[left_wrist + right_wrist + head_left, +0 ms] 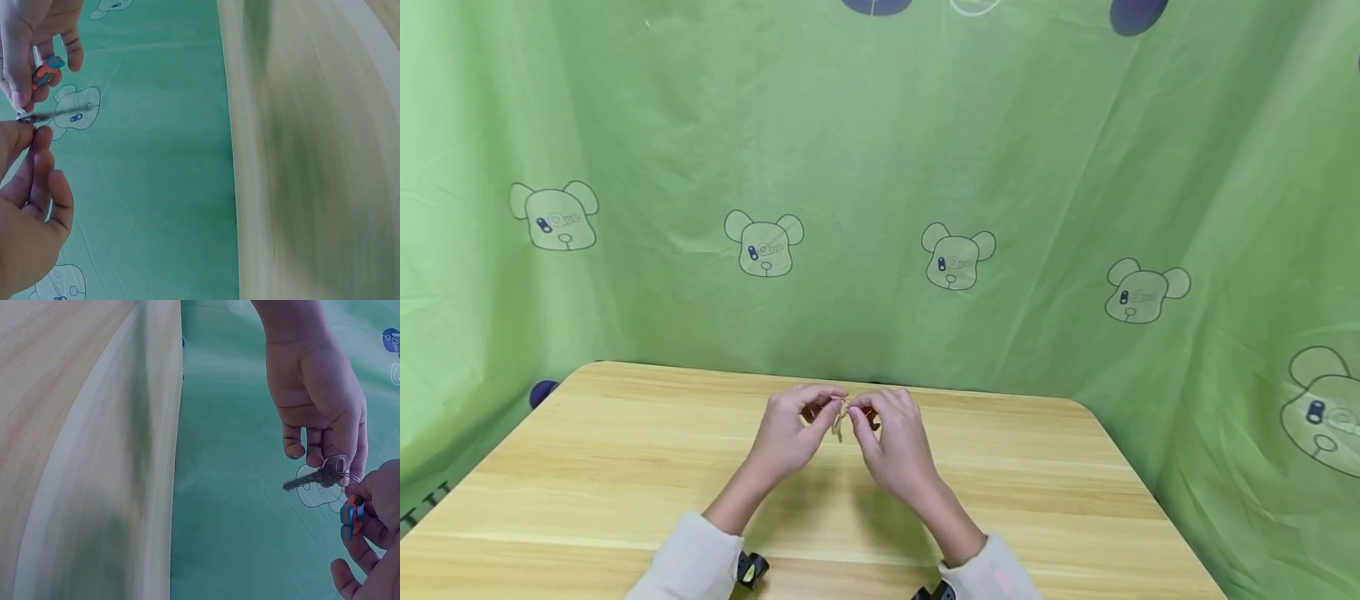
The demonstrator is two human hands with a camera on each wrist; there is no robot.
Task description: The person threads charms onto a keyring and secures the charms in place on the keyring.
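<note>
The key point(322, 475) could drop to the desk point(625, 483) — the likely cause being that its ring point(351, 478) is thin and offers little to pinch, so it may slip or spring away. The left grip point(793, 427) is pinched on the key's head and the right grip point(893, 437) on the ring — the key lies between them, blade hanging deskward, an orange-and-blue charm point(352, 519) beside the right.
</note>
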